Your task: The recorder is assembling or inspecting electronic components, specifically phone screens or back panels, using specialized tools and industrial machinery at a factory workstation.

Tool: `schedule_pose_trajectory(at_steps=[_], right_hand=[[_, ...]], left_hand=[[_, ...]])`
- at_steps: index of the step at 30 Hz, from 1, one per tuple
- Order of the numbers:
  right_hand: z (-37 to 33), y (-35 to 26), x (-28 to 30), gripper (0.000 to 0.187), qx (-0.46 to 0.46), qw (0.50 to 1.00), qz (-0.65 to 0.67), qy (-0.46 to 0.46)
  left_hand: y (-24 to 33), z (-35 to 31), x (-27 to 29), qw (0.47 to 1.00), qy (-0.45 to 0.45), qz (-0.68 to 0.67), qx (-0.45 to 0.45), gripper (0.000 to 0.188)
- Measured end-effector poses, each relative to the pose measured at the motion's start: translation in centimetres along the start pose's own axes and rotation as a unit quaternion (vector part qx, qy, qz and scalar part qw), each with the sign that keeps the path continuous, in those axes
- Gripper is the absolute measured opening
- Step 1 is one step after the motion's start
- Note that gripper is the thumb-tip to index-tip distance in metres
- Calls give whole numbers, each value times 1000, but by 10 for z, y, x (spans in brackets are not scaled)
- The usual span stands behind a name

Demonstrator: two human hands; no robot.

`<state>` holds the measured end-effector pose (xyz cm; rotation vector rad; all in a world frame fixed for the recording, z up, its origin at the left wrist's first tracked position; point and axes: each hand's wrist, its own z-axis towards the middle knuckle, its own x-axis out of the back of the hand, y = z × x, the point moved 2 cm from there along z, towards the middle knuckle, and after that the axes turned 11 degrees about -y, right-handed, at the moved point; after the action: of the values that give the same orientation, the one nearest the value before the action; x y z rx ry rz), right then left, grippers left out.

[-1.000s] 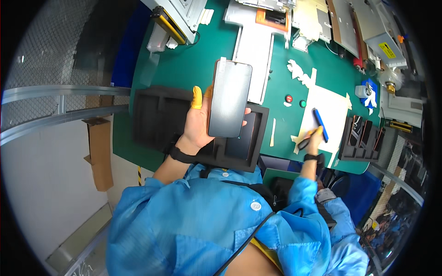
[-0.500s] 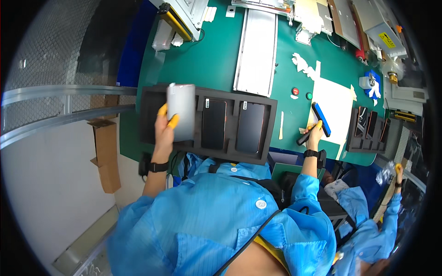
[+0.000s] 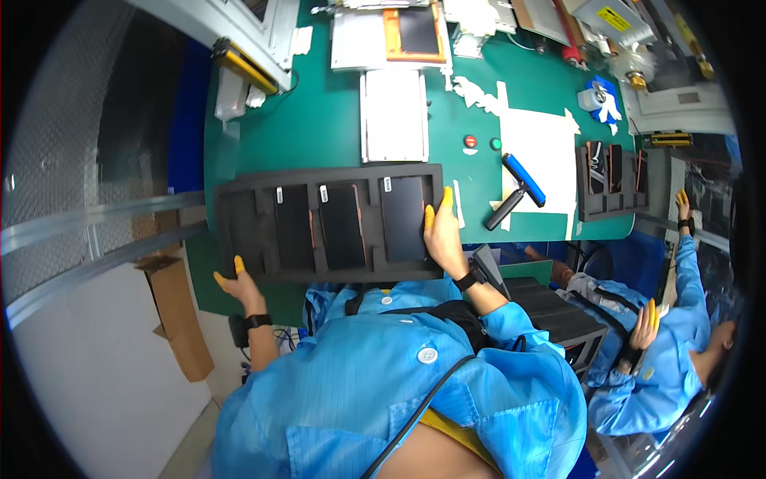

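A black foam tray (image 3: 371, 270) lies along the near edge of the green bench. Three dark-screened phones sit in its slots: the left phone (image 3: 297, 231), the middle phone (image 3: 342, 227) and the right phone (image 3: 404, 219); each has a small white label near the top. The tray's leftmost slot shows bare foam. With yellow covers on two fingertips, my left hand (image 3: 242, 289) grips the near left corner of the tray. My right hand (image 3: 444, 238), covered likewise, holds its right end between thumb and fingers. A blue roller (image 3: 524, 180) with black handle rests partly on a white sheet (image 3: 550, 148).
A white rail (image 3: 394, 116) leads to a plate with an orange phone fixture (image 3: 391, 44). Red (image 3: 471, 141) and green (image 3: 495, 144) buttons sit right of it. Another phone tray (image 3: 586, 209) stands at the right. A co-worker in blue (image 3: 662, 351) is there too.
The phone from my left hand now lies in the tray. My right hand has let go of the roller, and both hands hold the tray. The orange fixture has slid nearer along the rail.
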<state>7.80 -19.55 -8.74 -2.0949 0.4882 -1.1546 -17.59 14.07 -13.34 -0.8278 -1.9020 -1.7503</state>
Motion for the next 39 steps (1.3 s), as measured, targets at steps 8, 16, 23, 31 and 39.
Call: schedule_pose_trajectory(at_steps=[8, 16, 23, 31, 39], right_hand=[[0, 35, 20, 43, 96, 995, -19, -14], [50, 246, 216, 25, -166, 839, -302, 421], [28, 328, 269, 23, -253, 885, -198, 337], [12, 188, 282, 28, -177, 938, -204, 216], [-15, 116, 279, 19, 89, 956, 265, -89]], left_hand=[[8, 34, -1, 978, -206, -17, 3, 39], [165, -31, -34, 926, -332, -105, -147, 35], [294, -231, -163, 629, -746, -210, -59, 29], [281, -357, -242, 413, -905, -92, 46, 36], [239, -345, -267, 611, -745, -226, 143, 47]])
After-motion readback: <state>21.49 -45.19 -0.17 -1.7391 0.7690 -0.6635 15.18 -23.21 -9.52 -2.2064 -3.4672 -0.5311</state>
